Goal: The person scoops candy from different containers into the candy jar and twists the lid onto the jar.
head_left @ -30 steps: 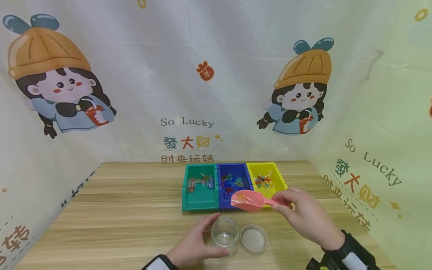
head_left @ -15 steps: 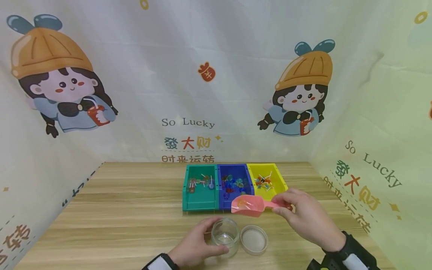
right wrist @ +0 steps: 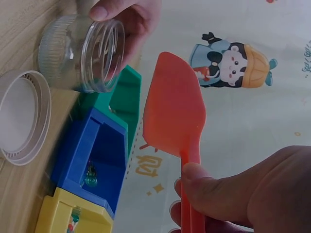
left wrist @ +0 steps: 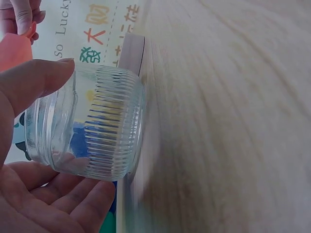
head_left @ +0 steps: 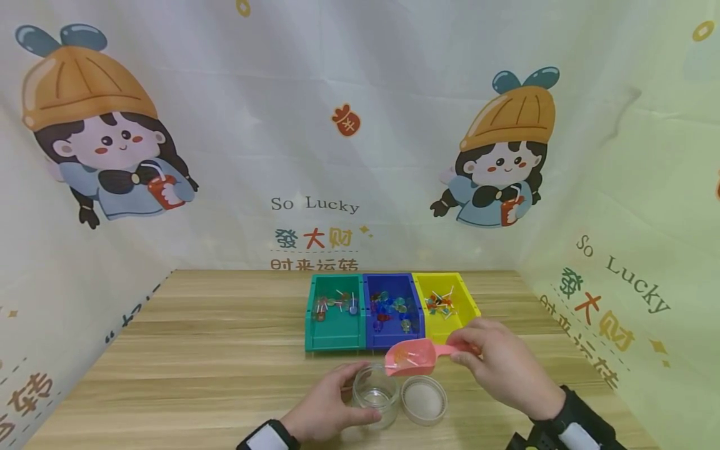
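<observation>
My right hand pinches the handle of a pink scoop between thumb and fingers. Something small and yellowish, with a whitish streak, lies in the scoop; its kind is hard to tell. The scoop's tip hovers just above the right rim of a clear glass jar. Around that jar, my left hand has its thumb on the near side and its fingers on the far side. The jar stands upright on the table, with ribbed lower walls and no lid on. Beside it on the right lies a round whitish lid.
Behind the jar, three joined bins stand in a row: green, blue and yellow. Small stick-ended pieces lie in the green and yellow bins, and coloured translucent pieces in the blue one. A printed curtain surrounds the wooden table.
The pink scoop has come down and toward me, from over the blue bin's front to the jar's rim. My left hand has closed in more on the jar, which stays put.
</observation>
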Tool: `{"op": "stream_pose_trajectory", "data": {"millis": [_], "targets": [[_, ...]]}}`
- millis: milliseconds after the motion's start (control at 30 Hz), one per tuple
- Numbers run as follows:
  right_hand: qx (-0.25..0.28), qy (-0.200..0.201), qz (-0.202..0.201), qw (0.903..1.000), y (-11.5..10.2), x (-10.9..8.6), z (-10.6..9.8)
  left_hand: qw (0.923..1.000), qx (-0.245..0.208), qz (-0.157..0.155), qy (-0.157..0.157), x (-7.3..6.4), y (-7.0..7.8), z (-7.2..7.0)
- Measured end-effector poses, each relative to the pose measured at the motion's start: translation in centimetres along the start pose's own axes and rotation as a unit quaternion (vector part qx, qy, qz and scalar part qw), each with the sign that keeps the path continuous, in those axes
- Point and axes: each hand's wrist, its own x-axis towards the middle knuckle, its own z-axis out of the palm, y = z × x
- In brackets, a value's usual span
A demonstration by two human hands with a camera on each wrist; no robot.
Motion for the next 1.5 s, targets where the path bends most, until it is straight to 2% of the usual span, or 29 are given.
{"op": "stream_pose_trajectory", "data": {"millis": [300,500,633,900,1233,1500], "targets": [[-0.052,0.028,-0.054,0.9968,-0.3,0.1,0.5,1.0000,0.005,0.000,-0.002,0.0,0.1,-0.1],[-0.080,0.044,-0.073,0.9931,-0.8,0.2,1.0,0.9999,0.006,0.016,-0.001,-0.1,0.1,-0.1],[-0.094,0.048,-0.081,0.9911,-1.4,0.3,1.2,0.9997,0.003,0.025,-0.001,-0.2,0.0,0.0],[-0.119,0.058,-0.098,0.9864,-2.2,0.4,1.4,0.9999,-0.005,0.010,-0.001,-0.1,0.1,0.0],[-0.117,0.074,-0.106,0.9846,-2.3,0.4,1.3,0.9998,-0.017,0.002,-0.006,0.1,0.1,0.0],[-0.120,0.085,-0.105,0.9835,-2.0,0.4,1.3,0.9998,-0.011,0.017,-0.004,0.0,-0.1,-0.1]]}}
